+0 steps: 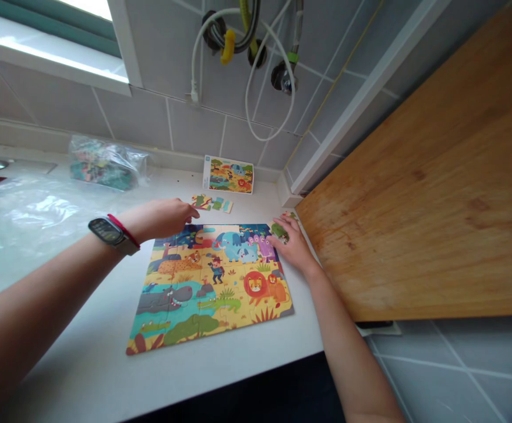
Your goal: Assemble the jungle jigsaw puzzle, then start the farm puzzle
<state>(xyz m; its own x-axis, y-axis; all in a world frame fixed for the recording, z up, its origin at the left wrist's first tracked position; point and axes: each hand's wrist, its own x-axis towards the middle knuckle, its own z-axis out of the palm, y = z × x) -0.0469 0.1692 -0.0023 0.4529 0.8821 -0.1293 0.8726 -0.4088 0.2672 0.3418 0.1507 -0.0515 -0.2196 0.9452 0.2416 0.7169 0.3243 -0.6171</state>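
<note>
A wooden panel (441, 176) stands right of the jigsaw puzzle (229, 276), which lies on the white table (83, 352). Beyond its upper left is a bag of pieces (101, 164). At its upper left edge, the left hand (174, 217) has curled fingers, contents unclear; at its upper right, the right hand's (297, 249) grip is parted around a green piece (279, 232), hold unclear. Behind it are the picture card (230, 175) and loose pieces (217, 204).
</note>
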